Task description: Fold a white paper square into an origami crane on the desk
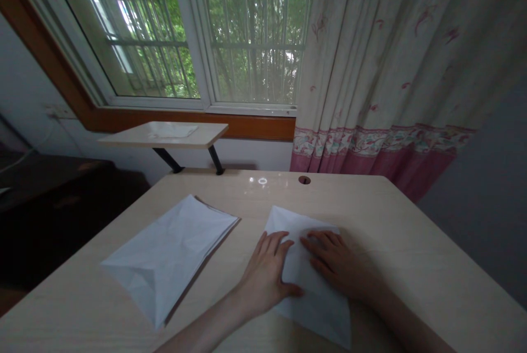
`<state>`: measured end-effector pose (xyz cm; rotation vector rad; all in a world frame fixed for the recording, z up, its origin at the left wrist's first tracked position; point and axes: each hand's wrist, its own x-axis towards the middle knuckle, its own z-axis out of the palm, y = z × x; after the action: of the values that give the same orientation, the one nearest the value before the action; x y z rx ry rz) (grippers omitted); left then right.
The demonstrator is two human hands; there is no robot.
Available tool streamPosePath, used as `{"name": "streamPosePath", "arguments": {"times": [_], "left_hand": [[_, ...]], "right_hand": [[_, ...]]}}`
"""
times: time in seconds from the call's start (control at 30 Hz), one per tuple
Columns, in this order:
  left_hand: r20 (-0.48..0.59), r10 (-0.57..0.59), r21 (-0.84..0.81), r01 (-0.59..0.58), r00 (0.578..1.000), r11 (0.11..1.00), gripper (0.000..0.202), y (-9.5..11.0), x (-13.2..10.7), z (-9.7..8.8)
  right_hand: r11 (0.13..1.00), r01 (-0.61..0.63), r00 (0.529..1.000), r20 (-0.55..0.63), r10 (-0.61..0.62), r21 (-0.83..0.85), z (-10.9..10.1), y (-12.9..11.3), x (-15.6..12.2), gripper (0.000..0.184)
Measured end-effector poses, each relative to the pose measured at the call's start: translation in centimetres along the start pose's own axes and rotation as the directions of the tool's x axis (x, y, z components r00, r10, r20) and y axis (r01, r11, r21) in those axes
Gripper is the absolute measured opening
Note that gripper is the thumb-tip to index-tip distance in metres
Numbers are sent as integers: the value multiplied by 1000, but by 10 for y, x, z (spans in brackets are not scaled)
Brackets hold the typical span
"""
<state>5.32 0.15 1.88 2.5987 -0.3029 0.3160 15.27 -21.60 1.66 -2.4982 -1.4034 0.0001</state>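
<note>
A folded white paper sheet [307,309] lies flat on the desk in front of me. My left hand [267,268] rests along its left edge, fingers spread and thumb on the paper. Across the sheet, my right hand [335,262] presses on its right side with the fingers stretched out. Neither hand grips anything. To the left lies a stack of creased white paper [171,254], apart from both hands. The palms hide parts of the sheet's long edges.
The light wooden desk [395,232] has a round cable hole [304,180] near its back edge. At the back left stands a raised shelf [123,138] with a white sheet [175,130] on it. Behind are a barred window and a patterned curtain [370,67].
</note>
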Motion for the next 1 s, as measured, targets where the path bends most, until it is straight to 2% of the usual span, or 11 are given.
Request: {"name": "streamPosePath", "arguments": {"times": [0.17, 0.33, 0.6, 0.87, 0.93, 1.0], "left_hand": [[-6, 35, 27, -35, 999, 999, 79, -5, 3, -6], [-39, 53, 40, -52, 998, 998, 63, -14, 6, -11], [-52, 76, -2, -77, 996, 997, 35, -24, 9, -11], [-147, 69, 17, -67, 987, 998, 33, -40, 11, -9], [-138, 76, -25, -81, 987, 996, 34, -42, 12, -11], [-90, 112, -88, -120, 990, 989, 40, -43, 12, -13]], "right_hand": [[1000, -21, 1000, -6, 21, -13, -5, 3, -1, 44], [1000, -1, 999, -52, 1, 1, -8, 9, -1, 38], [996, 87, 996, 10, -87, 27, -12, 12, -1, 39], [982, 138, 988, 53, -145, 129, -18, 12, -4, 35], [973, 144, 985, 68, -159, 179, -18, 12, -5, 38], [963, 119, 984, 99, -146, 240, -16, 13, -6, 50]]}}
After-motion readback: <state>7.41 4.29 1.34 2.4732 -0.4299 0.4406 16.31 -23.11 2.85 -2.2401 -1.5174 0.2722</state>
